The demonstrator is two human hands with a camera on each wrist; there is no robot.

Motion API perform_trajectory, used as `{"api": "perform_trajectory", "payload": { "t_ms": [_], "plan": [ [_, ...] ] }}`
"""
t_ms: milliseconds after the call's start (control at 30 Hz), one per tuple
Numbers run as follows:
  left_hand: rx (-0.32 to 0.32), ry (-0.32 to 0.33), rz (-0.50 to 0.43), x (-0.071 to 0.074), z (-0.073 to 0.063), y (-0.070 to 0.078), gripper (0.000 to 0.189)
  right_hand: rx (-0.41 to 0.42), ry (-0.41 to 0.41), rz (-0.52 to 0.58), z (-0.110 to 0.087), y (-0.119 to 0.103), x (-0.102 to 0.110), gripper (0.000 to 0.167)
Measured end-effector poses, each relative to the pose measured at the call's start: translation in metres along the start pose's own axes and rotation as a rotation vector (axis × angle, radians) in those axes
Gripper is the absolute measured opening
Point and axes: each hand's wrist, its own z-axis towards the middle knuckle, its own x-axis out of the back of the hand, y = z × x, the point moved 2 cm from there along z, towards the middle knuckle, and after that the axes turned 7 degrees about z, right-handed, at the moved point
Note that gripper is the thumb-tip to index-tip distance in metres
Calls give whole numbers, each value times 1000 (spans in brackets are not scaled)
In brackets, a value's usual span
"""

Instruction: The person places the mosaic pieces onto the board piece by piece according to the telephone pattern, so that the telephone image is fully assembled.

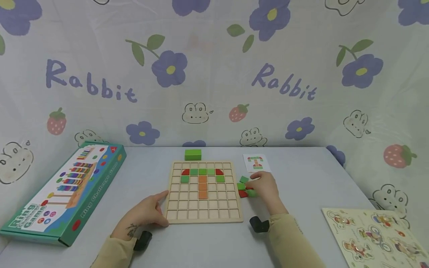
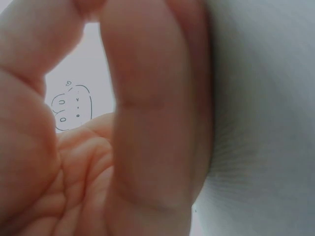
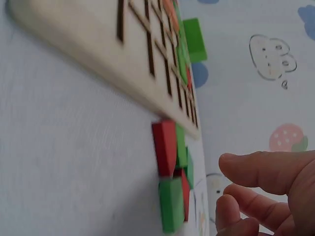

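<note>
The left hand rests with relaxed fingers against the front left corner of the grid board, mid-table. The right hand hovers over loose tiles just off the board's right edge, fingers loosely curled, holding nothing visible. A card lies behind them.

Left hand steadies grid board; right hand over loose blocks.
</note>
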Motion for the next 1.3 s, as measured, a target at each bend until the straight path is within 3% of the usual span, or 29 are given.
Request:
{"api": "perform_trajectory", "payload": {
  "t_ms": [333,567,767,1067,1300],
  "plan": [
    [6,-22,-17,0,3,-3,101,-33,-86,-103,5,9,3,29],
    [-3,1,-15,0,1,-1,100,-25,-72,-204,9,9,-2,22],
    [-2,0,-18,0,0,0,100,-44,-64,-217,11,8,-4,19],
    [-6,-4,-18,0,1,-2,100,-66,-56,-174,11,8,1,19],
    [-1,-7,-28,0,2,-3,100,42,15,32,6,-6,6,10]
  ]
}}
